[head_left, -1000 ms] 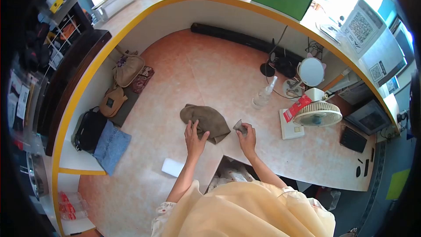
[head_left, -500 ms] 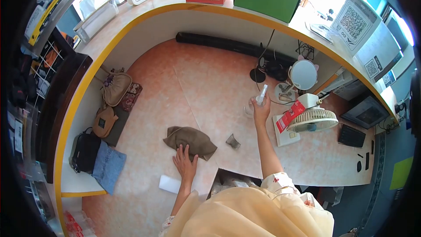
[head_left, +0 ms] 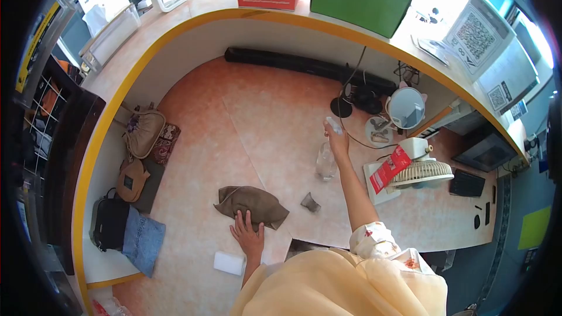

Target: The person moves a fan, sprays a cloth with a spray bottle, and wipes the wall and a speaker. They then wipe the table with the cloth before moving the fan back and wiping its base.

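My left hand (head_left: 248,235) lies with fingers spread on the near edge of a crumpled brown cloth (head_left: 249,203) on the counter. Out to the right, my right hand (head_left: 338,140) is wrapped around the neck of a clear spray bottle (head_left: 326,167) with a white trigger head. The bottle's body shows below and left of my fingers. A small crumpled grey piece (head_left: 310,202) lies between the cloth and my right forearm. Just below my left hand sits a white block-like item (head_left: 229,263).
A cream fan (head_left: 421,172) with a red packet on it stands right of my forearm. Behind are a round mirror (head_left: 406,108), a cable (head_left: 354,70) and a long black bar (head_left: 304,68). Bags and a folded denim piece (head_left: 143,240) line the left side.
My right hand has moved left with the spray bottle, and more of the bottle's body now shows. My left hand stays on the cloth. The camera view has shifted slightly.
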Demonstrator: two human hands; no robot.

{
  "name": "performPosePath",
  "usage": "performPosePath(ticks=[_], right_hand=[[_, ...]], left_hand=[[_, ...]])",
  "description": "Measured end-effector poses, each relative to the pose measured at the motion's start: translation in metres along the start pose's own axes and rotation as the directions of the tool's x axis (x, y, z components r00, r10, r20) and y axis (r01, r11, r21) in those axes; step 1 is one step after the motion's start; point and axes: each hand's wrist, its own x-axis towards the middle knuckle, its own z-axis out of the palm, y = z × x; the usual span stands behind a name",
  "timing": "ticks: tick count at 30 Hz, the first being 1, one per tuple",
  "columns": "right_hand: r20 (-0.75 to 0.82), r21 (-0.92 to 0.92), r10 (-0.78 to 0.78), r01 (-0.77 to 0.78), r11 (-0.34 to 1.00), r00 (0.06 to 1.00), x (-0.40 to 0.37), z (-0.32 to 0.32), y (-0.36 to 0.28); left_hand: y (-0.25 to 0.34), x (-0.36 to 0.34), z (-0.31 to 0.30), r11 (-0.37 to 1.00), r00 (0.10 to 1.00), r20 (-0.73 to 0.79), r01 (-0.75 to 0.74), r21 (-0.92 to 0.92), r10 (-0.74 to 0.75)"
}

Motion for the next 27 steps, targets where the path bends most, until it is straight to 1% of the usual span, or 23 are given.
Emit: performPosePath(ticks=[1, 4, 7, 10, 13, 16, 19, 22, 25, 27], right_hand=[[0.006, -0.095, 0.056, -0.055, 0.994, 0.998, 0.005, 0.004, -0.006], [0.006, -0.180, 0.108, -0.105, 0.978, 0.994, 0.009, 0.016, -0.021], [0.037, -0.118, 0.026, -0.021, 0.993, 0.999, 0.021, 0.033, -0.025], [0.085, -0.120, -0.027, 0.037, 0.992, 0.996, 0.027, 0.063, -0.035], [0.149, -0.124, -0.041, 0.060, 0.991, 0.988, 0.016, 0.095, -0.052], [0.205, 0.115, -0.155, 0.133, 0.984, 0.966, -0.010, 0.120, -0.075], [0.375, 0.067, -0.206, 0.195, 0.979, 0.904, -0.029, 0.135, -0.082], [0.462, -0.007, -0.213, 0.244, 0.970, 0.861, -0.061, 0.137, -0.084], [0.548, 0.177, -0.255, 0.187, 0.966, 0.797, -0.089, 0.127, -0.083], [0.582, 0.161, -0.258, 0.202, 0.966, 0.771, -0.103, 0.110, -0.086]], left_hand=[[0.000, 0.000, 0.000, 1.000, 1.000, -0.002, 0.003, 0.004, -0.003], [-0.001, 0.002, 0.002, 1.000, 1.000, -0.007, 0.005, 0.014, -0.005], [0.000, 0.003, 0.002, 1.000, 1.000, -0.014, 0.001, 0.007, -0.001], [0.001, 0.003, -0.001, 1.000, 1.000, -0.003, 0.013, 0.001, -0.013], [0.001, 0.004, -0.002, 1.000, 1.000, 0.005, 0.023, -0.001, -0.023], [0.001, 0.004, -0.001, 0.999, 0.999, 0.013, 0.036, -0.003, -0.036], [0.001, 0.003, -0.001, 0.999, 0.999, 0.008, 0.034, 0.000, -0.034], [0.000, 0.005, -0.003, 1.000, 1.000, 0.006, 0.022, -0.007, -0.022], [0.001, 0.005, -0.005, 1.000, 1.000, 0.005, 0.016, -0.012, -0.015], [0.001, 0.004, -0.004, 1.000, 1.000, -0.005, 0.019, -0.019, -0.019]])
